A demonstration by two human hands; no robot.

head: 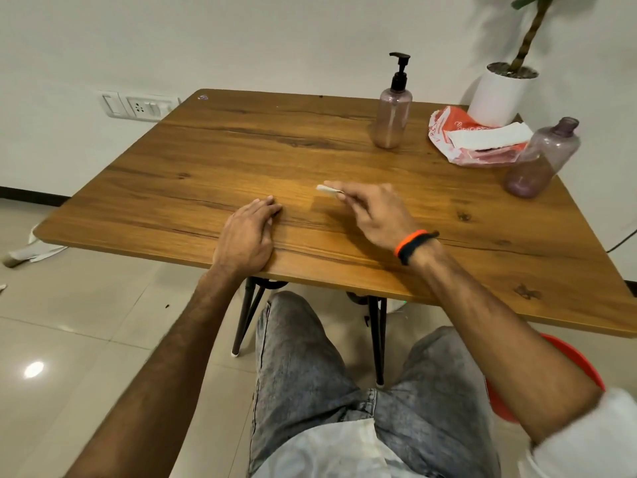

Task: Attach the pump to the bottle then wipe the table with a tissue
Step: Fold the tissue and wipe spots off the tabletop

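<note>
Tissue (328,189) sits pinched in the fingertips of the right hand (374,215), a small folded white wad sticking out just beyond them and low over the table (206,146), near its middle. Whether it touches the wood I cannot tell. The left hand (250,232) lies flat and relaxed on the near edge, fingers straight, holding nothing, just left of the wad.

Risks from here, as I judge them: the wad is small, so a hard sweep could pull it out from the fingertips or tear it, leaving the fingers rubbing bare wood. A wide stroke away from the fingers toward the far right could knock the 2 bottles; the one with the pump (400,69) fitted (393,115) stands well beyond the fingertips, and the open one (543,158) stands to their right, close to the table edge and easy to tip.

The pump looks seated on its bottle, so that step appears done. More tissues lie in the pack (475,139) between the 2 bottles, beside a plant pot (499,94)
</note>
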